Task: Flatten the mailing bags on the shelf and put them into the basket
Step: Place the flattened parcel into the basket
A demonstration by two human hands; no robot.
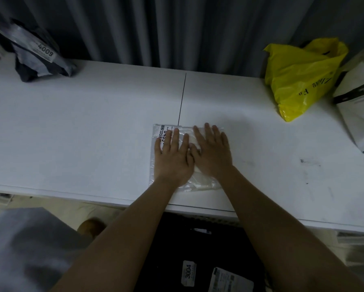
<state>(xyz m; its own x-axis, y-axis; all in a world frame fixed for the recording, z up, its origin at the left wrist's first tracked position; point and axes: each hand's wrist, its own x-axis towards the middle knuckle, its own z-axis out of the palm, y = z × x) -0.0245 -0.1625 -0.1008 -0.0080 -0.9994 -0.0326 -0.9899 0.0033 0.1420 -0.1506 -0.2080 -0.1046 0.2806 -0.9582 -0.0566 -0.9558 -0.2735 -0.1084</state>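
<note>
On the white shelf, crinkly clear mailing bag, left hand, right hand, both hands flat, pressing

Left hand and right hand press flat on the clear mailing bag.

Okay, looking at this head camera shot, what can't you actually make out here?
- Clear mailing bag: its middle and most of its label, covered by the left hand and right hand pressing flat.
- Basket: dark, its rim mostly hidden by the shelf edge and forearms.
- White bag: cut off by the right edge.
- Yellow bag: contents not visible.
</note>
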